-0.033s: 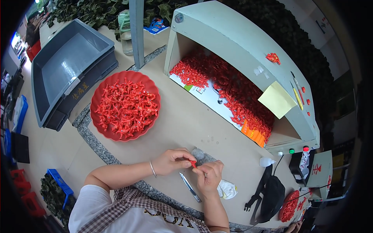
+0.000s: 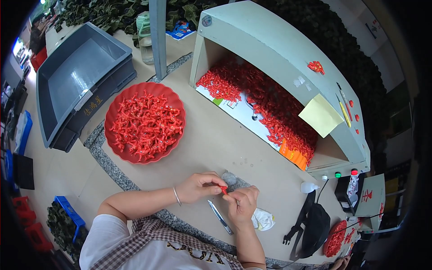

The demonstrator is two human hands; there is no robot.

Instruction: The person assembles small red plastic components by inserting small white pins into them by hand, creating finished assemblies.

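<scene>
Over the near part of the table, my left hand (image 2: 203, 185) and my right hand (image 2: 241, 204) meet at their fingertips. Between them is a small red plastic-looking figure piece (image 2: 223, 190); its exact shape is mostly covered by fingers. Both thumbs and forefingers pinch it. Just below the hands lies a utility knife (image 2: 220, 217) on the tabletop. Behind the fingers sits a grey lump on a dark grey pad (image 2: 230, 178). A crumpled white cloth (image 2: 263, 219) rests beside my right hand.
A scalloped red bowl (image 2: 170, 91) holds many red figures, with a grey crate (image 2: 85, 105) at its left. Heaped red pieces (image 2: 270, 108) fill a pale open-fronted booth (image 2: 265, 33). To the right are a small white bottle (image 2: 308, 186) and a black waist bag (image 2: 315, 229).
</scene>
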